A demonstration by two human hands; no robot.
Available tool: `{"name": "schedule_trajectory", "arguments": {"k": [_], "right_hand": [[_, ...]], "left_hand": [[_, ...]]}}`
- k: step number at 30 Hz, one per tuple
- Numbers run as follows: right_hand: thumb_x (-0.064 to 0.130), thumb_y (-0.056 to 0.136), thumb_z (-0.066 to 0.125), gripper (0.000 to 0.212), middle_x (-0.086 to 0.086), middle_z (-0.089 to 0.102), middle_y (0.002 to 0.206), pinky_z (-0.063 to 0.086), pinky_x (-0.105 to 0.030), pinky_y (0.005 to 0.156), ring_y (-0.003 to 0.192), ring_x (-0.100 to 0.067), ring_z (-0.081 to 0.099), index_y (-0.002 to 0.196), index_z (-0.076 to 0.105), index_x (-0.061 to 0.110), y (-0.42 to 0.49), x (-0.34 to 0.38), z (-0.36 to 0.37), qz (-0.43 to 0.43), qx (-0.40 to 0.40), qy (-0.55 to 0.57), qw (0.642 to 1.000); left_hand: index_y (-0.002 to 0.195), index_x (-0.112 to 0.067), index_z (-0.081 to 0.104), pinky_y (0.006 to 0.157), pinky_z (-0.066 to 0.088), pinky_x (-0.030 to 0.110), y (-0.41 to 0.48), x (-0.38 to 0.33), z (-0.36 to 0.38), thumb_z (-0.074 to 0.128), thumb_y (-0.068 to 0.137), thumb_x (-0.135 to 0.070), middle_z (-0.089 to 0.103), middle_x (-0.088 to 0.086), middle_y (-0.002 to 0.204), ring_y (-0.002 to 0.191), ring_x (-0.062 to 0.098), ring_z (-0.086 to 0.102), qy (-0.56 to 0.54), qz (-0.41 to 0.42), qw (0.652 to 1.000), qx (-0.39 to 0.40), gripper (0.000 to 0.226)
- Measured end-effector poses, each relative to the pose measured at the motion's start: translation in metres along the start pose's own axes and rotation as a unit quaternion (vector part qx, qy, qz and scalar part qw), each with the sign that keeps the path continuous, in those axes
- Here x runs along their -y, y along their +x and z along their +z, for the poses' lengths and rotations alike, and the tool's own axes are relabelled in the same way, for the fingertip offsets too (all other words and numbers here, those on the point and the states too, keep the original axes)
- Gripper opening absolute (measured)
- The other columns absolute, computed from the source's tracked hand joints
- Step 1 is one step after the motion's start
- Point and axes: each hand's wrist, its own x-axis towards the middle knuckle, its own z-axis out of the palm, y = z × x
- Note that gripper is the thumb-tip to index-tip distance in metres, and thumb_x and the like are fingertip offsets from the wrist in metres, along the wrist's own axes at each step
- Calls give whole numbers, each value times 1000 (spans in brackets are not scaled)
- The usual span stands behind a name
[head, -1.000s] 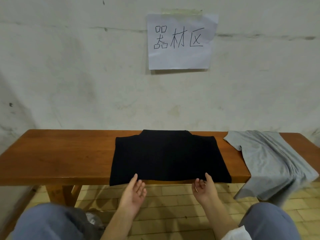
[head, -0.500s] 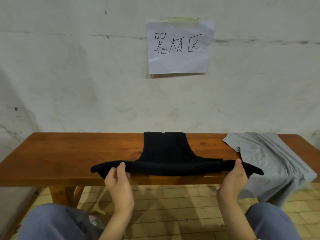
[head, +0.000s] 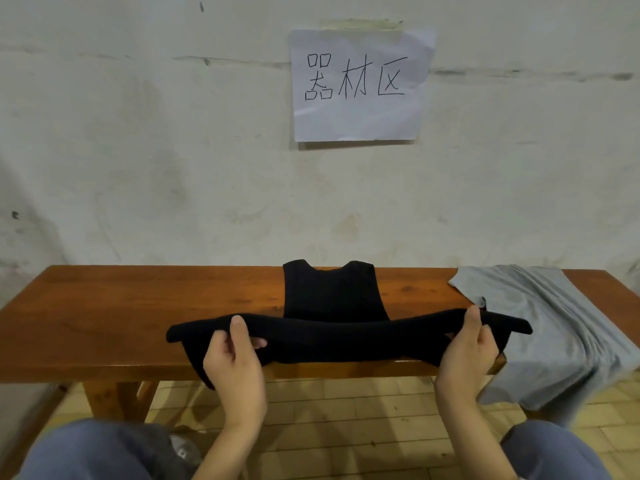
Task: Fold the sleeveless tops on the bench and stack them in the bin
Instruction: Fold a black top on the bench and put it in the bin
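The black sleeveless top (head: 332,299) lies across the middle of the wooden bench (head: 138,306), neckline and shoulder straps at the bench's far edge, its lower part raised in a long horizontal fold above the near edge. The grey top (head: 540,320) lies crumpled on the bench's right end, spilling over the near edge.

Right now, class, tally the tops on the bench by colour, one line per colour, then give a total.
Black top: 1, held by the left hand and right hand
Grey top: 1, lying at the right end of the bench
Total: 2
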Motion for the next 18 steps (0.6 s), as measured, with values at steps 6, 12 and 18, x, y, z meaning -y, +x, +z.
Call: {"name": "schedule_trajectory", "arguments": {"k": [6,12,18], "right_hand": [[40,100,38,37,-3,53,80,40,-32,67,74,-18,53,82,53,12,63,-1,78,0,44,-43,998],[64,94,27,69,-13,43,138,35,-40,104,127,-28,41,133,46,10,83,-83,131,-10,227,-290,930],[59,97,17,76,-14,1,159,-1,-43,118,147,-28,-2,152,3,10,55,-136,118,-152,282,-628,709]], "left_hand": [[80,-18,52,61,49,32,76,-3,66,37,102,-31,65,8,68,60,18,61,-21,4,999,32,29],[139,-19,39,103,39,41,122,86,107,30,100,-47,51,6,137,124,20,47,368,55,882,290,49],[152,-26,6,119,-2,45,117,136,94,10,97,-57,-2,2,160,148,21,-4,615,200,668,368,64]]}}
